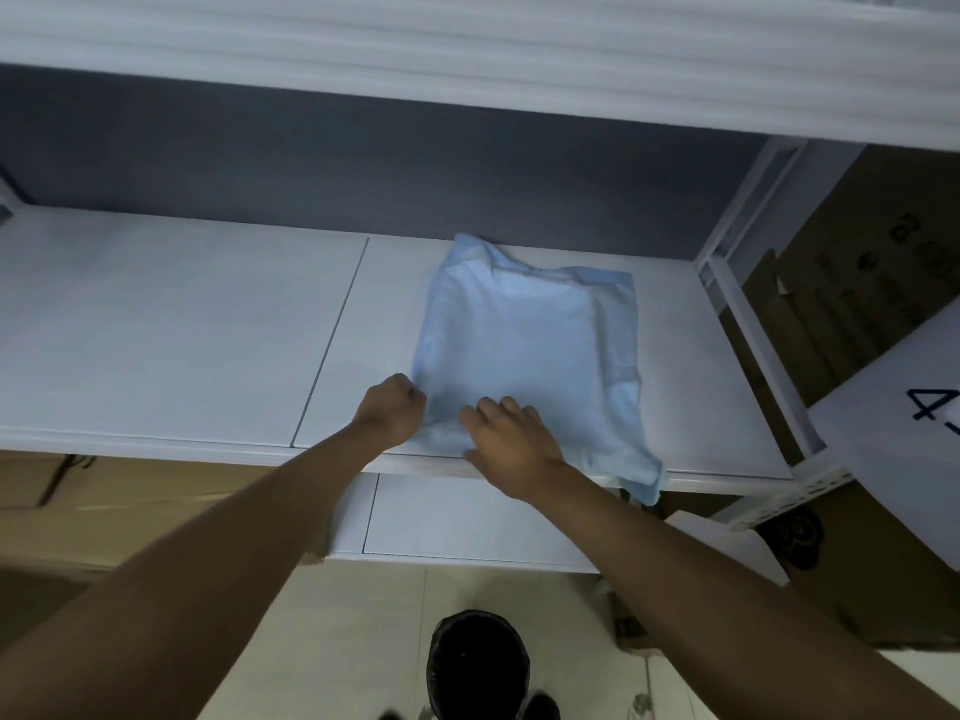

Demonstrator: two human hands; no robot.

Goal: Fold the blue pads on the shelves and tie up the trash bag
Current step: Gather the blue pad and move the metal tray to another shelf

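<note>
A light blue pad (524, 335) lies spread on the white shelf (182, 330), right of the middle, its near right corner hanging over the front edge. My left hand (392, 415) is curled into a fist and pinches the pad's near left corner. My right hand (511, 441) rests on the pad's near edge with fingers spread and slightly bent. On the floor below stands a bin lined with a black trash bag (478, 662), its mouth open.
An upper shelf (467, 49) overhangs the work area. A lower shelf (467, 517) sits beneath. Cardboard boxes (852, 304) stand to the right beyond the white upright, others at lower left (78, 506). A white sheet with blue marking (914, 433) is at the right.
</note>
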